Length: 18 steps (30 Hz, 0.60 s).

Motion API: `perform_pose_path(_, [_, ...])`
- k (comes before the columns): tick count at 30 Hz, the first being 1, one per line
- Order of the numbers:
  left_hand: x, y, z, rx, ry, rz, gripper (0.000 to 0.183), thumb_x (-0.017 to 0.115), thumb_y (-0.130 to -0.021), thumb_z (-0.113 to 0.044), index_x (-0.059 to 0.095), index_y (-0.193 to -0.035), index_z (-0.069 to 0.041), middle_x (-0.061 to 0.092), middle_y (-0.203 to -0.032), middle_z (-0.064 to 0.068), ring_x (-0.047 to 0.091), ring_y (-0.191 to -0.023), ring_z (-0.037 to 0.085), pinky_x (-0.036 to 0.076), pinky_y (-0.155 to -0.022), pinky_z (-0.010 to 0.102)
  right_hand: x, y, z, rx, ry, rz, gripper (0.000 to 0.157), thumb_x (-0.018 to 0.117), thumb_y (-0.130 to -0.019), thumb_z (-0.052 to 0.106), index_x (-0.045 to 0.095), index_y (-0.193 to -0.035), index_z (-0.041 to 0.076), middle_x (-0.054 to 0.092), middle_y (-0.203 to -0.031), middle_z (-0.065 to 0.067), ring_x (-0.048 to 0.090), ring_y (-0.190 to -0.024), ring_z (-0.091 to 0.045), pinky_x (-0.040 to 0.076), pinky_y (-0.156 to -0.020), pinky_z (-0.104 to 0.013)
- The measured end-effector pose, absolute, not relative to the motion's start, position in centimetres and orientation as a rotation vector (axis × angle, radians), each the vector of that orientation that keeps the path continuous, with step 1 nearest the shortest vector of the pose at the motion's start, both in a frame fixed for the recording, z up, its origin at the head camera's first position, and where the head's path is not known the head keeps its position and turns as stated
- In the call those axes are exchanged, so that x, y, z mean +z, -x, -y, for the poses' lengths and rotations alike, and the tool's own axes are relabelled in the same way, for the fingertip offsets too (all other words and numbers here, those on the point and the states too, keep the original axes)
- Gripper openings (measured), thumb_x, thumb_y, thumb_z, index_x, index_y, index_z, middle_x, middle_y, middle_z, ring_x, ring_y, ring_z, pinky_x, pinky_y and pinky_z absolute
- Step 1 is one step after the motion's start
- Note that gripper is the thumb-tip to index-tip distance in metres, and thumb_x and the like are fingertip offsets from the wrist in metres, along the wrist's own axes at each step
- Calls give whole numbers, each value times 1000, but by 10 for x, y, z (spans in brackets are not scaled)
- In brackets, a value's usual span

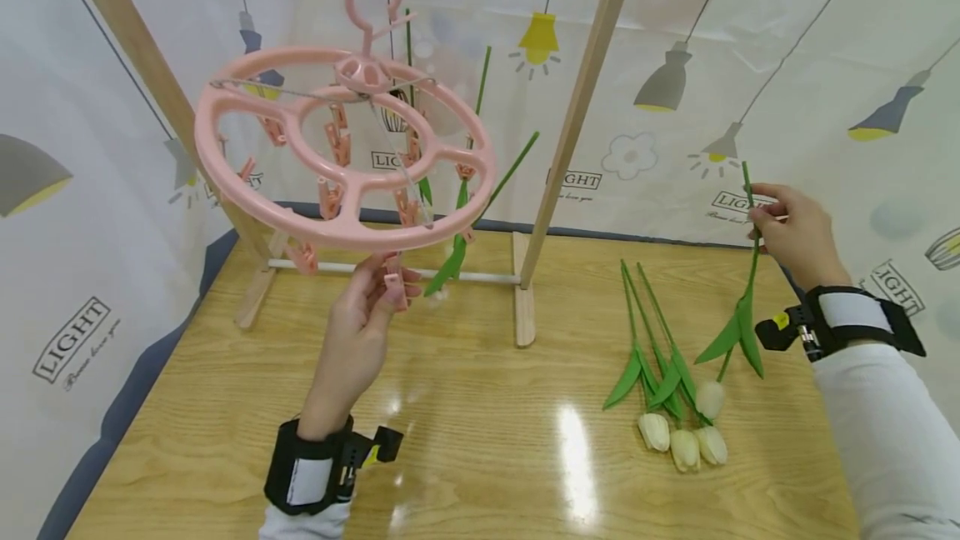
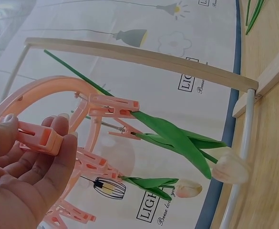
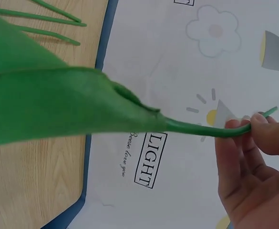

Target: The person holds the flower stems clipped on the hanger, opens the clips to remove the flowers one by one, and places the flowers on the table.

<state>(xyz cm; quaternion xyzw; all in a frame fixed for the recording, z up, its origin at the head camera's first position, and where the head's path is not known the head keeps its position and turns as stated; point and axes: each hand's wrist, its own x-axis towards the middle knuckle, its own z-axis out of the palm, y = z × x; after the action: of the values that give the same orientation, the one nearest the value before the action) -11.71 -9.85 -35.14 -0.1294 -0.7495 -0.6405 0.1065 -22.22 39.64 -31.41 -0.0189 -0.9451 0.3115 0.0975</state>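
Note:
A pink round clip hanger (image 1: 322, 232) hangs from the white bar of a wooden stand. My left hand (image 1: 356, 340) pinches one of its pink clothespins (image 2: 39, 137) between thumb and fingers, at the ring's near side. At the right, my right hand (image 1: 804, 233) pinches the upper stem of an artificial white tulip (image 1: 742, 325), held bloom down. Its bloom hangs just by the tulips (image 1: 675, 390) lying on the table. In the left wrist view, other tulips (image 2: 170, 133) hang bloom down from the hanger's clothespins (image 2: 113, 106).
The stand's wooden post (image 1: 573, 127) rises between the hanger and my right hand, with its foot (image 1: 523, 307) on the wooden table (image 1: 480, 440). A low white crossbar (image 1: 487, 277) joins the feet. Behind hangs a printed cloth (image 1: 795, 65) with lamp pictures.

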Motion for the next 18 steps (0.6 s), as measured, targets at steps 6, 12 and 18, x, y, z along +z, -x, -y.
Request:
perform_pose_path(6, [-352,117,100,-1888,389,2198,39,45,-105,-9,42,-143,-3,62,-115,17,65,-101,20,53,-82,17,-323,224,-401,909,39,2906,46,39,-105,11,37,-150,0,55,-113,-33,52,-61,7,50,-53,-22])
perform_pose_path(12, [-353,117,101,-1884,392,2201,39,45,-105,-9,43,-143,-3,62,-115,17,64,-101,20,54,-82,18,-346,226,-402,815,-2,3012,45,40,-104,9,40,-147,-4,59,-112,-38,53,-62,-1,41,-50,-27])
perform_pose_path(18, [-354,116,102,-1891,383,2207,39,45,-105,-12,42,-143,-4,61,-117,21,64,-101,14,54,-84,21,-367,229,-395,767,-24,3127,47,37,-101,5,38,-146,-6,61,-110,-35,50,-55,-11,35,-47,-29])
